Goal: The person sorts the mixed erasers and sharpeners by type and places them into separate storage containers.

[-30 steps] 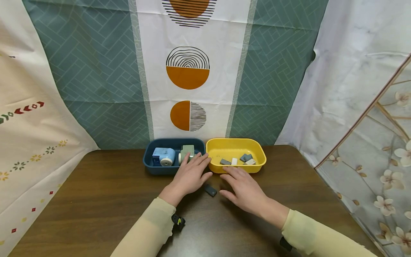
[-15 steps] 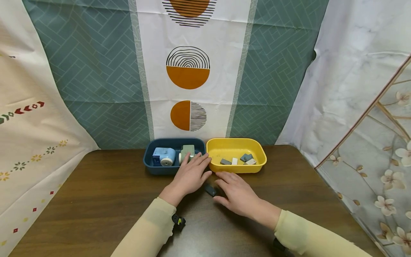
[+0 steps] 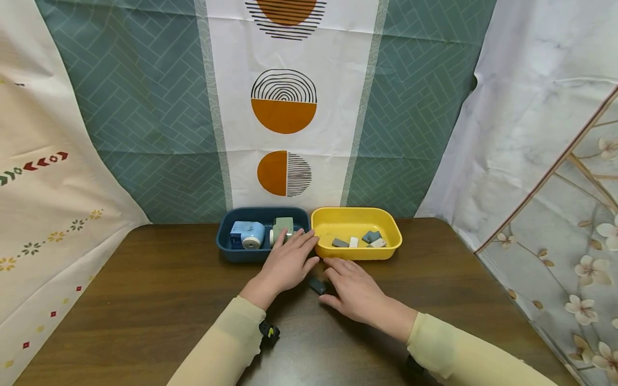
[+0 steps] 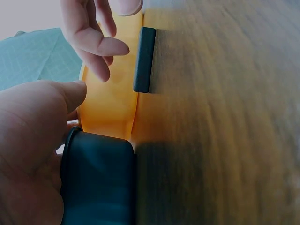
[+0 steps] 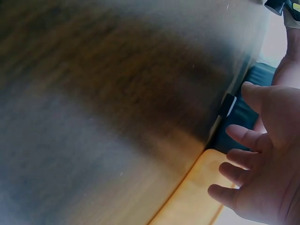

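Note:
A small dark grey rectangular block (image 3: 317, 286) lies on the table between the two hands, in front of the bins. My left hand (image 3: 285, 265) reaches over the front right corner of the dark blue bin (image 3: 243, 257), its fingers extended. In the left wrist view, the thumb of that hand (image 4: 33, 136) lies above the bin's rim. Close by the block's right side is my right hand (image 3: 354, 289), fingers loosely bent and spread. The right wrist view shows this hand (image 5: 276, 154) with a gap between its fingertips and the block (image 5: 228, 105).
Inside the blue bin sit a light blue sharpener-like object (image 3: 247, 233) and a green one (image 3: 282, 225), partly behind the left fingers. Beside it, the yellow bin (image 3: 354, 255) holds several small grey and white blocks (image 3: 353, 242). A patterned cloth (image 3: 289, 161) hangs behind the table.
My right hand has moved left and slightly toward me, from the yellow bin's front edge to beside the dark block. The left hand and the block stay in place.

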A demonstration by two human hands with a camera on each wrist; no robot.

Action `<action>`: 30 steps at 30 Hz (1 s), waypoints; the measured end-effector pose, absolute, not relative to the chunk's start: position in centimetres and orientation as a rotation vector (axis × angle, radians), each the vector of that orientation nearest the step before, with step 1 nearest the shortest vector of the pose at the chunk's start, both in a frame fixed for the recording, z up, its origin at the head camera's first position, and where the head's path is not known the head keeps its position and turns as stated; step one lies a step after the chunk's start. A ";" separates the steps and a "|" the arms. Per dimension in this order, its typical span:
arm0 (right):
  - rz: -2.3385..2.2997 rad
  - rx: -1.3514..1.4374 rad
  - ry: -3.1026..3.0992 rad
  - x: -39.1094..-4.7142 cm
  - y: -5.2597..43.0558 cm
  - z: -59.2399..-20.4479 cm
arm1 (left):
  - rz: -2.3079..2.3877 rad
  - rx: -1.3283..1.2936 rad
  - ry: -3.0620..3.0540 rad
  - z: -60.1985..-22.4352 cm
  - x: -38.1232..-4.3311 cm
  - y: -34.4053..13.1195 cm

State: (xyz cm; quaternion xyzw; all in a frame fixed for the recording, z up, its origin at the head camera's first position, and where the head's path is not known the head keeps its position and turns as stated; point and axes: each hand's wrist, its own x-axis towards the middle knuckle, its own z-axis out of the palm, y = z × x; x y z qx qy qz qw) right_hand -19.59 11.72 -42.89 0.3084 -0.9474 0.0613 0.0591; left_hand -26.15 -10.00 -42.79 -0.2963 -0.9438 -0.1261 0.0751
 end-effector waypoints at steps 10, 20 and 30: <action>0.152 0.940 -2.868 -19.7 11.3 -43.0 | -0.363 -0.885 -2.839 -42.8 -26.1 -10.1; 0.114 0.925 -2.882 -19.9 11.0 -43.2 | -0.345 -0.885 -2.841 -42.8 -26.2 -10.1; 0.119 0.921 -2.904 -20.2 10.7 -43.3 | -0.355 -0.887 -2.847 -42.7 -26.2 -10.1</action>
